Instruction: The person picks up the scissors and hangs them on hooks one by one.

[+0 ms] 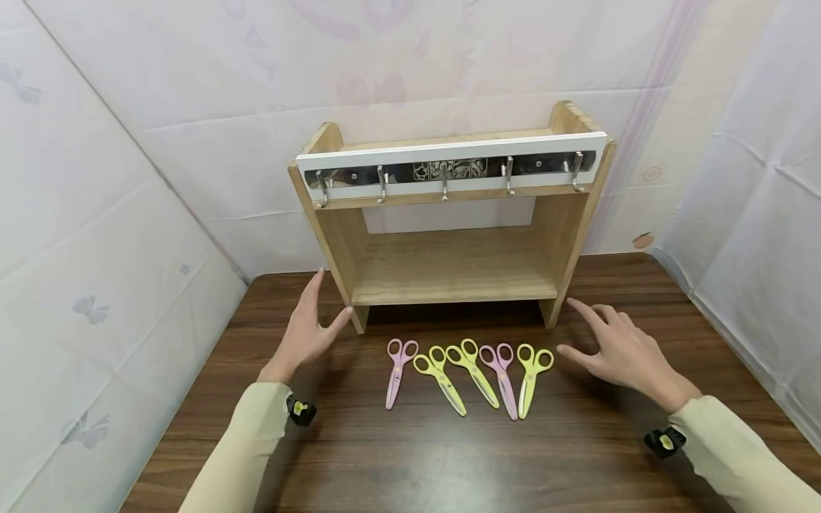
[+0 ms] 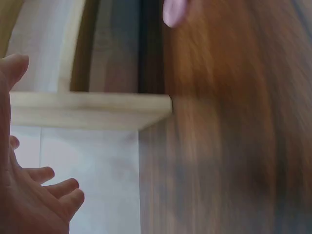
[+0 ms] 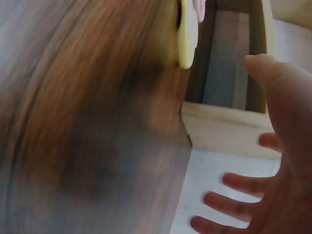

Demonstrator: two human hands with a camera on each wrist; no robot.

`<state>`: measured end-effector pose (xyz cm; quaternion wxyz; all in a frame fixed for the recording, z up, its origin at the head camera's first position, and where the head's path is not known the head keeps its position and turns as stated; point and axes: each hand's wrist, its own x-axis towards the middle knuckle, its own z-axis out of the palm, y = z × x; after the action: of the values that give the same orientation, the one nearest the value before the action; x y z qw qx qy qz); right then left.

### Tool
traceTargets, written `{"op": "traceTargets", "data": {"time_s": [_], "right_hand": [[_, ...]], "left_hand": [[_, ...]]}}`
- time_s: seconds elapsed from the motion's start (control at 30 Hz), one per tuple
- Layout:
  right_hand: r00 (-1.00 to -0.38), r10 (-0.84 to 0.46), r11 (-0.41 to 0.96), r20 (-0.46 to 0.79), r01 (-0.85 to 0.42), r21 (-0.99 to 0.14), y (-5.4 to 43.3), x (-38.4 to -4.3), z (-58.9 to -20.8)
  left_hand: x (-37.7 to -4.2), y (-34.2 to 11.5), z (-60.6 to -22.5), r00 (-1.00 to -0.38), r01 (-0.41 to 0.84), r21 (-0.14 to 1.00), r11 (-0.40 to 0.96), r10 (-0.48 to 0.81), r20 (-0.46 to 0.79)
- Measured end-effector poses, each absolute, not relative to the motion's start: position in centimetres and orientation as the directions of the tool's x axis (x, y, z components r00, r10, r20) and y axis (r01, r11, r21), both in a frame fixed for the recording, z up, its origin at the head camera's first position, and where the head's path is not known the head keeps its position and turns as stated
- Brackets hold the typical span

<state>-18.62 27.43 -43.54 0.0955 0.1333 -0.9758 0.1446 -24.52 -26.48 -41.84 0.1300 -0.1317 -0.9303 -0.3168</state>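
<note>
A wooden shelf unit stands upright at the back of the table, with a white hook rail across its upper front. On the table before it lies a row of scissors: two pink pairs and three yellow-green pairs. My left hand is held beside the shelf's left side panel, fingers spread and nothing held. Beside the right side panel my right hand reaches out likewise, thumb apart from the fingers. Whether either hand touches the wood, I cannot tell.
The dark wood-grain table stretches from the shelf toward me. Pale patterned sheets hang behind the table and along both sides. Several metal hooks stick out from the rail's front.
</note>
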Motion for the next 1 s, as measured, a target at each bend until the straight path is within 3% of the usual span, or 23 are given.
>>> {"op": "traceTargets", "data": {"time_s": [0.4,0.6,1.0], "right_hand": [[-0.959,-0.277,0.882,0.057,-0.278,-0.381,23.8,-17.9,-43.0],[-0.960,-0.279,0.869,0.018,-0.261,-0.421,21.5,-17.5,-43.6],[-0.964,-0.266,0.887,0.011,-0.249,-0.389,18.4,-16.6,-44.9]], "left_hand": [[-25.6,-23.3,-40.9,-0.967,0.253,0.829,0.498,0.109,0.229],[-26.7,-22.8,-41.9,-0.969,0.242,0.856,0.458,0.080,0.232],[-27.0,-22.3,-42.8,-0.965,0.258,0.867,0.427,0.066,0.255]]}}
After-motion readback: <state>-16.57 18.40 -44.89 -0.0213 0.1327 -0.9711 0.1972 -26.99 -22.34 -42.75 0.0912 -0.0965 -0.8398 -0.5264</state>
